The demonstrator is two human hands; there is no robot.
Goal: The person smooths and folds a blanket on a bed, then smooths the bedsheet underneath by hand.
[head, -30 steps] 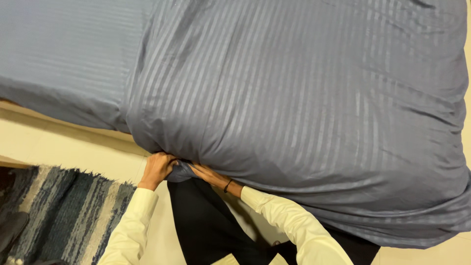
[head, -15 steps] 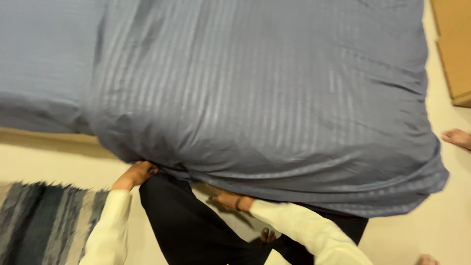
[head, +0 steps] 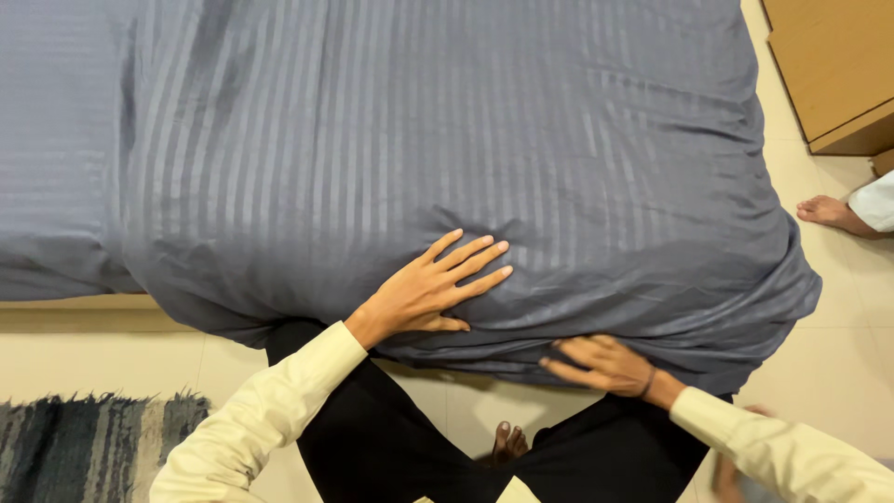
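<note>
**Hands shifted from the duvet corner onto its near edge**

Since the earlier frame, the left hand (head: 433, 284) has been lifted from the bunched corner and laid flat on top of the striped blue-grey duvet (head: 447, 158), while the right hand (head: 605, 365) has been moved along to the duvet's front edge. The duvet is spread over the bed (head: 56, 140), with its near edge hanging over the side toward the tiled floor (head: 112, 349).

A slide of the overhanging part off the bed may be judged possible, since much of the fabric droops past the edge and nothing is gripped from above; the folds near the right corner could also be pressed in rather than smoothed out.

The left hand is spread wide, fingers splayed and palm down, nothing grasped, only the duvet's top touched just behind its near edge. The right hand is blurred; its fingers are seen loosely extended against the duvet's lower edge, and whether fabric is pinched cannot be told

A fringed rug (head: 88, 438) lies left of the duvet's edge, a wooden cabinet (head: 833, 70) and another person's bare foot (head: 829, 212) to its right
</note>
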